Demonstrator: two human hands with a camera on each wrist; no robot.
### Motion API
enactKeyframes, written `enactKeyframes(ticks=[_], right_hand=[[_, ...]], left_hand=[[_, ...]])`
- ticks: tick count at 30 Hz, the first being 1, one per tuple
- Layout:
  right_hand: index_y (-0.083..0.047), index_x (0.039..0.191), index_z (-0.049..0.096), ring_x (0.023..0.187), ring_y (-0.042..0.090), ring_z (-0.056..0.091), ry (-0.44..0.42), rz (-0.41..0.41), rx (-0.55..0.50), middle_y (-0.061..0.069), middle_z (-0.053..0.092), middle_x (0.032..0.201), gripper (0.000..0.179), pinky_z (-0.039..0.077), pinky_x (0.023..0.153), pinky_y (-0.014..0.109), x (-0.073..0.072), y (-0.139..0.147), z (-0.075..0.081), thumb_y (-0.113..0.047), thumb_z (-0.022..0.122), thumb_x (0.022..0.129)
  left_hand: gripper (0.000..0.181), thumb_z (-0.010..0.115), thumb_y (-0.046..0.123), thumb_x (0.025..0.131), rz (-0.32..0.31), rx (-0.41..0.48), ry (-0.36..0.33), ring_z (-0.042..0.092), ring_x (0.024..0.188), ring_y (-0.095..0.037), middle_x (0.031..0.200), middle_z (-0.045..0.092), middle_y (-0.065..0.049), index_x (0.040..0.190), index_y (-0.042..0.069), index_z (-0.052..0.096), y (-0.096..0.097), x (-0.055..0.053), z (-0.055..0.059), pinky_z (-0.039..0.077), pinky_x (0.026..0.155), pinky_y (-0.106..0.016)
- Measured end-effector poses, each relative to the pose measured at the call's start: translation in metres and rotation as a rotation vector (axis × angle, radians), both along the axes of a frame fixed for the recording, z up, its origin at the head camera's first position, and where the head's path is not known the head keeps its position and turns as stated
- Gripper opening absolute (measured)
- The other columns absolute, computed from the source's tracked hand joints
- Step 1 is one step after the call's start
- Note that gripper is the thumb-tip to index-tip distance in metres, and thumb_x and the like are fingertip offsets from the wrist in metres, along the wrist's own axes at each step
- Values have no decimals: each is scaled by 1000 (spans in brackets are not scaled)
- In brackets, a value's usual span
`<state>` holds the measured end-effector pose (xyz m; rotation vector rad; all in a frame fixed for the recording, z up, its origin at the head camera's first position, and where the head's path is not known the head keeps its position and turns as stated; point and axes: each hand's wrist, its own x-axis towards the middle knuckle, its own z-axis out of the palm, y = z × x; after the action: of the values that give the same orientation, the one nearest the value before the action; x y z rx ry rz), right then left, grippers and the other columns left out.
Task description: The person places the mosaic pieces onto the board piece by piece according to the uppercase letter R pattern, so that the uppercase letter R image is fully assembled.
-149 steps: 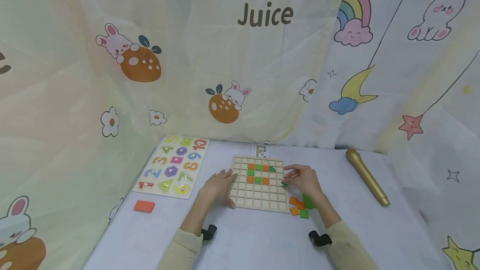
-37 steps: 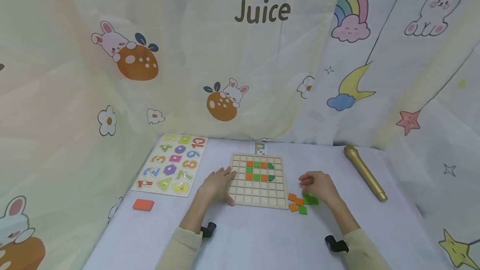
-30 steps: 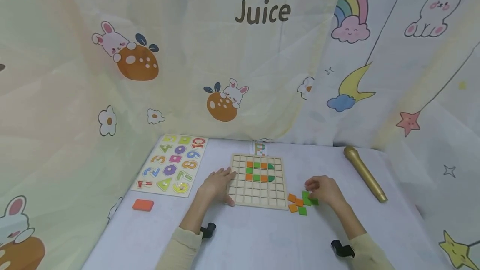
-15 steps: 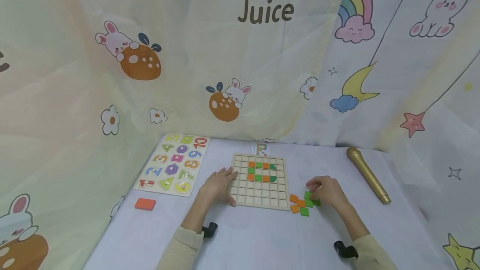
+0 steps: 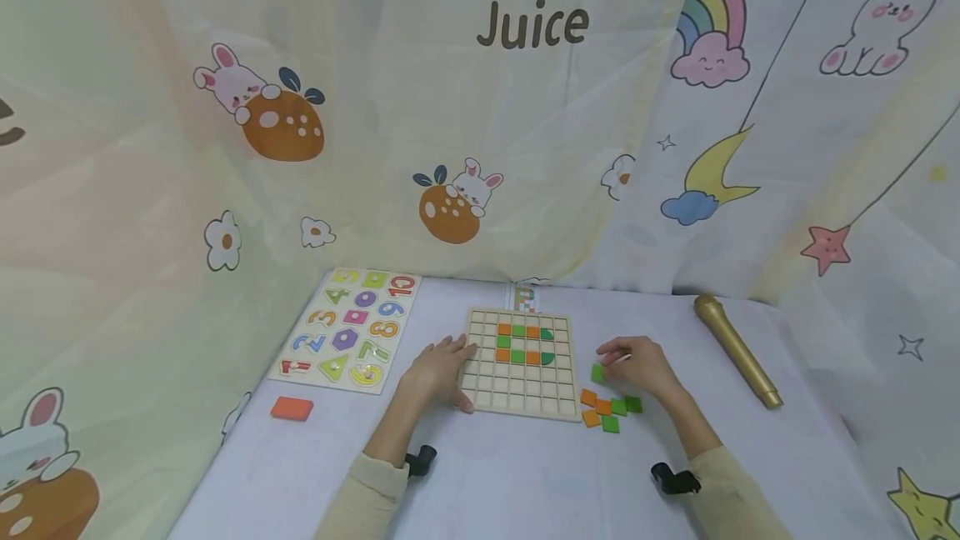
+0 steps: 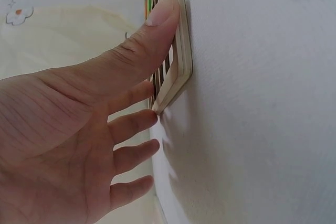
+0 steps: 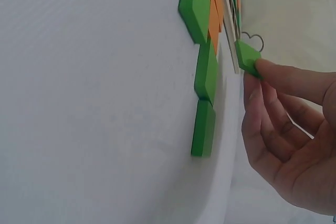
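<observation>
A wooden grid board lies mid-table, with orange, green and dark green rounded tiles set in its upper cells. My left hand is at the board's left side, fingers spread; in the left wrist view its thumb lies on the board's edge. Right of the board, my right hand pinches a green square tile between thumb and fingers. The right wrist view shows this tile held above the table. Below the hand lie several loose tiles, among them an orange tile and a green tile.
A number puzzle board lies at the left, with an orange-red block in front of it. Behind the grid board is a small pattern card. A gold microphone lies at the right. A printed cloth backdrop hangs behind.
Since the oldest frame, a second dark green rounded tile has gone into the board. Just now my right hand has lifted a green tile from the pile, up and leftward. The left hand stays put.
</observation>
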<state>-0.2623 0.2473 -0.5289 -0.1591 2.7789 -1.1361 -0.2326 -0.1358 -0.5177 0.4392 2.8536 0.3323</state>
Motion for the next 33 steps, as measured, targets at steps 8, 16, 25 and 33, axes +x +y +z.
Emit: enactKeyframes(ticks=[8, 16, 25, 33], right_hand=[[-3, 115, 76, 92, 22, 69, 2, 22, -86, 5, 77, 93, 28, 57, 74, 30, -19, -18, 2, -7, 80, 88], [-4, 116, 76, 91, 23, 70, -29, -29, -154, 8, 78, 98, 29, 61, 74, 29, -34, -41, 0, -9, 82, 88], [0, 117, 75, 87, 20, 75, 1, -65, -247, 12, 79, 99, 32, 64, 75, 30, -45, -58, -4, -7, 83, 88], [-2, 113, 77, 87, 20, 76, 14, -94, -193, 10, 80, 97, 28, 62, 72, 29, -53, -73, -13, -10, 85, 87]], left_hand=[[114, 98, 48, 60, -1, -6, 1, 30, 155, -38, 167, 36, -13, 157, 13, 48, -1, -1, -2, 28, 126, -58], [114, 98, 47, 60, 7, 1, -4, 30, 155, -38, 167, 36, -13, 157, 13, 48, -1, 0, -1, 28, 126, -58], [113, 99, 45, 60, 9, 10, -6, 30, 155, -39, 167, 36, -14, 157, 12, 49, -1, 1, 2, 27, 126, -59], [113, 99, 46, 61, -3, 10, 4, 31, 154, -39, 167, 37, -13, 156, 13, 49, -1, 0, -1, 29, 125, -59]])
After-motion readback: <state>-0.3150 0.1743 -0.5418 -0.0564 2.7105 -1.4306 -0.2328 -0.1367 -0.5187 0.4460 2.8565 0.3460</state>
